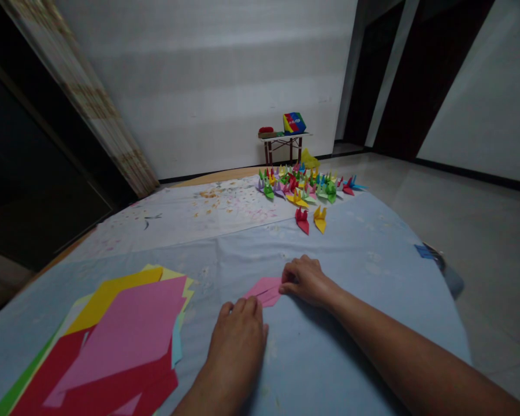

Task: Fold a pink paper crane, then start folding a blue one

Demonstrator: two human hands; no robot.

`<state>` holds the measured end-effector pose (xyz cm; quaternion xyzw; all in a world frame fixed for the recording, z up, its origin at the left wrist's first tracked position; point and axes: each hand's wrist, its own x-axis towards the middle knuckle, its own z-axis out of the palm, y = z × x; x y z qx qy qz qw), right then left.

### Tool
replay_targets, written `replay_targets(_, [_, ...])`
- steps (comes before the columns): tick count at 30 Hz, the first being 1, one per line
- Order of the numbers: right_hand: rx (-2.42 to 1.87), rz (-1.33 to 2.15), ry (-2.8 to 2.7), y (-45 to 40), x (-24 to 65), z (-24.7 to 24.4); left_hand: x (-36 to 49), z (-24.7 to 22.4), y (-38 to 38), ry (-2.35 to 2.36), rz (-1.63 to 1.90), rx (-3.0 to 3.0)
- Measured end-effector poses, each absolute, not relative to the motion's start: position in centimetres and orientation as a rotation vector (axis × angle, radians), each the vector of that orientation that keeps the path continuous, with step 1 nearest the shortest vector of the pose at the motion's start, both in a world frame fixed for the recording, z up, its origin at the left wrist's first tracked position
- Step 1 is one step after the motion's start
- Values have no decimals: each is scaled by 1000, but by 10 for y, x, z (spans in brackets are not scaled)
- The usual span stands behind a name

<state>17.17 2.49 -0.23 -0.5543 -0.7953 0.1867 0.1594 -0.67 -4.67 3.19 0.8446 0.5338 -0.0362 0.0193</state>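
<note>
A piece of pink origami paper [264, 290], folded to a small flat shape with a slit along its middle, lies on the blue tablecloth. At its right corner, my right hand [304, 280] has thumb and fingers pinched on the paper. My left hand [239, 332] is at the near left end, its fingers curled and pressed down onto the edge; its fingertips partly cover that end. To the left lies a fanned stack of coloured paper sheets [134, 323], with pink on top and red, yellow and green below.
Beyond my hands stand a red paper crane [302, 221] and a yellow paper crane [319, 219]. Many more folded cranes [305, 186] crowd the table's far right. Behind the round table [364, 254], a small stand [283, 138] holds a colourful box [294, 123] against the wall.
</note>
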Motion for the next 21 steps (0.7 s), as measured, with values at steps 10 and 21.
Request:
replay_targets(10, [-1437,473,-2243,16,176,10,-16,18,-32,1855,315,2595])
replay_targets(21, [-1149,442,-2388,15,162,-2,-1,19,-50,1739,247,2539])
